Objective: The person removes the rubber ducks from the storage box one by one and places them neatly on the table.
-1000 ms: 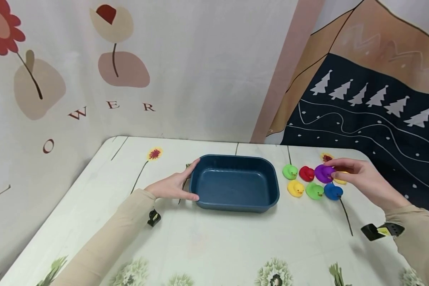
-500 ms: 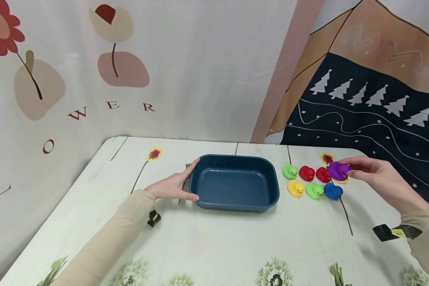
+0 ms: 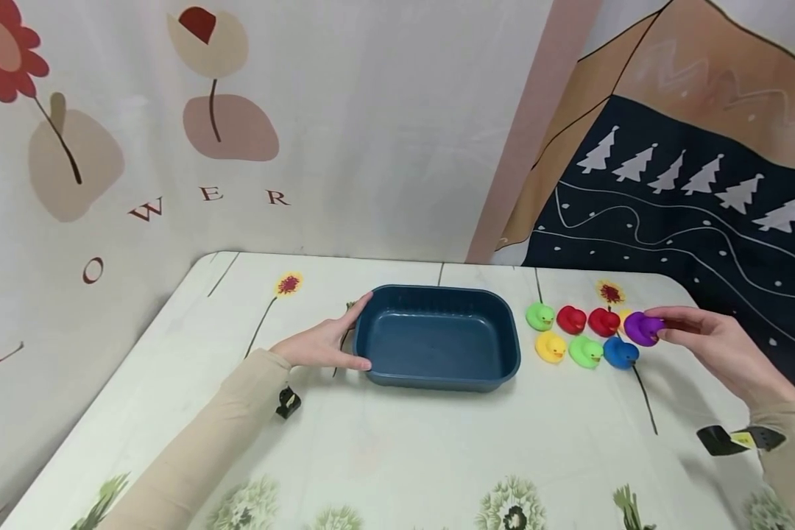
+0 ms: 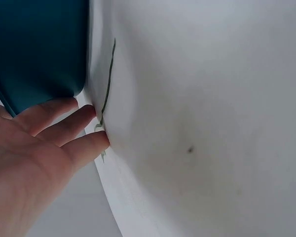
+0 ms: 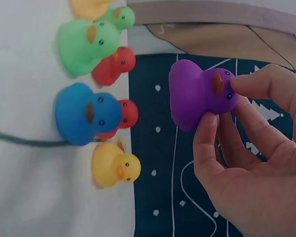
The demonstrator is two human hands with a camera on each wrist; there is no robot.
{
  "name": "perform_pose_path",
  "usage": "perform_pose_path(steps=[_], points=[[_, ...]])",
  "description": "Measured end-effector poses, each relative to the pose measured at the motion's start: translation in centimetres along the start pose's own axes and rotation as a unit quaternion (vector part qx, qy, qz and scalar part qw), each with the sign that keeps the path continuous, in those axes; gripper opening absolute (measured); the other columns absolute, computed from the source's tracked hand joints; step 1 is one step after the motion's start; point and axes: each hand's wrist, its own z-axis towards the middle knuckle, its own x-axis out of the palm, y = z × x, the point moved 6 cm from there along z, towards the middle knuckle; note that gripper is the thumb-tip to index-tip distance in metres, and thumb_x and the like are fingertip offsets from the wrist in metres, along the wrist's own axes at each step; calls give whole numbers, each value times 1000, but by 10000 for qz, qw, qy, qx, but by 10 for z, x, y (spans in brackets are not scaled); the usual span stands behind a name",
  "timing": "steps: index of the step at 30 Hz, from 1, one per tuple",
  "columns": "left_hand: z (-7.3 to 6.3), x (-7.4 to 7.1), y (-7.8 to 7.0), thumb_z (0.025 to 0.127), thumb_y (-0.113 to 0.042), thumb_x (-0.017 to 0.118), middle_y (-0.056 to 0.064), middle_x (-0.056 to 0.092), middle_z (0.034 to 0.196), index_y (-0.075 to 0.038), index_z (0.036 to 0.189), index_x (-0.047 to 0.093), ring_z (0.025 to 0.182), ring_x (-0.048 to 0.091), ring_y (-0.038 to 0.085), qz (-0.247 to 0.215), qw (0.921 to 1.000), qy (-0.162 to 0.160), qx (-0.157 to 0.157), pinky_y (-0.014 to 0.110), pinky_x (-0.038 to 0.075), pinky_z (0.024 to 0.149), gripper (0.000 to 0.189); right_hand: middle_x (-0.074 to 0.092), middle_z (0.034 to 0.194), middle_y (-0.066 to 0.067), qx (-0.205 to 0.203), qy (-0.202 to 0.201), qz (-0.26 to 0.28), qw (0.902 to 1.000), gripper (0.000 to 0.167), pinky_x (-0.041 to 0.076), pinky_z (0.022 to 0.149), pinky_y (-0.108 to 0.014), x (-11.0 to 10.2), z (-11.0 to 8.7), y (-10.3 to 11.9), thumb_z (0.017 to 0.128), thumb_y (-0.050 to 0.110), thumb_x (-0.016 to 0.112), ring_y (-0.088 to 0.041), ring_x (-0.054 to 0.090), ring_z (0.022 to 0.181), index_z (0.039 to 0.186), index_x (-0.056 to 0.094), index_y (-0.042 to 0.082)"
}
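Observation:
My right hand (image 3: 718, 350) pinches a purple rubber duck (image 3: 643, 329) by its head, between thumb and fingertips. In the right wrist view, the purple duck (image 5: 200, 96) is held up off the table, its orange beak showing. A blue rubber duck (image 3: 620, 353) and a yellow duck (image 5: 116, 165) are nearest to it; the yellow one is mostly hidden in the head view. My left hand (image 3: 321, 344) lies against the left end of a dark blue rectangular bin (image 3: 437, 384), thumb at the front corner. Its fingers (image 4: 79, 123) reach out fairly straight beside the bin wall.
More ducks stand in two rows right of the bin: green (image 3: 540, 316), red (image 3: 572, 319) and another red (image 3: 603, 322) behind, yellow (image 3: 550, 347) and green (image 3: 586, 352) in front. Printed fabric walls (image 3: 371, 147) rise behind the white flowered table (image 3: 397, 456).
My right hand has lifted the purple duck from among the others and moved it to the right, uncovering a red duck. The left hand and the bin have stayed in place.

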Motion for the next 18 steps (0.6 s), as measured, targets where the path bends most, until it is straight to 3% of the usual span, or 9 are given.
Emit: perform_pose_path(steps=[3, 5, 8, 10, 13, 16, 18], points=[[0, 0, -1, 79, -43, 79, 14, 7, 159, -29, 155, -11, 135, 34, 30, 6, 10000, 12, -15, 46, 33, 104, 118, 52, 108, 24, 119, -44, -124, 9998, 34, 40, 73, -9, 0, 0, -6, 101, 16, 54, 3, 48, 98, 128, 53, -5], [0, 0, -2, 80, -43, 78, 16, 8, 158, -28, 155, -11, 129, 42, 30, 36, 10000, 12, 15, 46, 34, 102, 118, 51, 108, 23, 165, -84, -195, 9996, 35, 40, 73, -9, -2, 0, -10, 101, 17, 54, 2, 48, 98, 128, 52, -5], [-1, 0, -4, 80, -43, 78, 21, 10, 157, -26, 155, -11, 108, 56, 27, 55, 10000, 16, 62, 45, 36, 96, 118, 50, 110, 20, 192, -161, -262, 9993, 36, 40, 72, -9, -4, -2, -17, 101, 18, 53, 0, 46, 99, 128, 51, -6], [-1, -1, -5, 81, -42, 78, 24, 11, 156, -25, 155, -11, 93, 59, 24, 58, 9999, 15, 98, 44, 37, 93, 117, 48, 111, 17, 250, -173, -307, 9991, 38, 40, 72, -9, -6, -2, -23, 101, 20, 53, -1, 45, 99, 129, 50, -6], [-1, -1, -3, 81, -41, 78, 25, 13, 155, -25, 155, -12, 87, 60, 23, 42, 10000, 23, 83, 44, 37, 92, 117, 47, 113, 15, 358, -83, -408, 9985, 40, 42, 74, -13, -7, -2, -33, 102, 23, 52, -1, 44, 99, 130, 50, -5], [0, -1, -2, 80, -43, 78, 23, 11, 156, -25, 155, -12, 105, 57, 27, 55, 9999, 13, 97, 45, 36, 96, 118, 46, 114, 15, 553, 97, -379, 9977, 42, 43, 94, -37, -7, -1, -43, 102, 25, 51, 0, 42, 99, 132, 50, -5], [0, -1, -1, 80, -45, 78, 21, 9, 157, -26, 155, -11, 118, 52, 32, 39, 9999, 9, 106, 47, 35, 100, 118, 46, 115, 15, 630, 193, -374, 9971, 42, 37, 96, -57, -6, -1, -48, 102, 25, 51, 1, 41, 99, 132, 50, -4]])
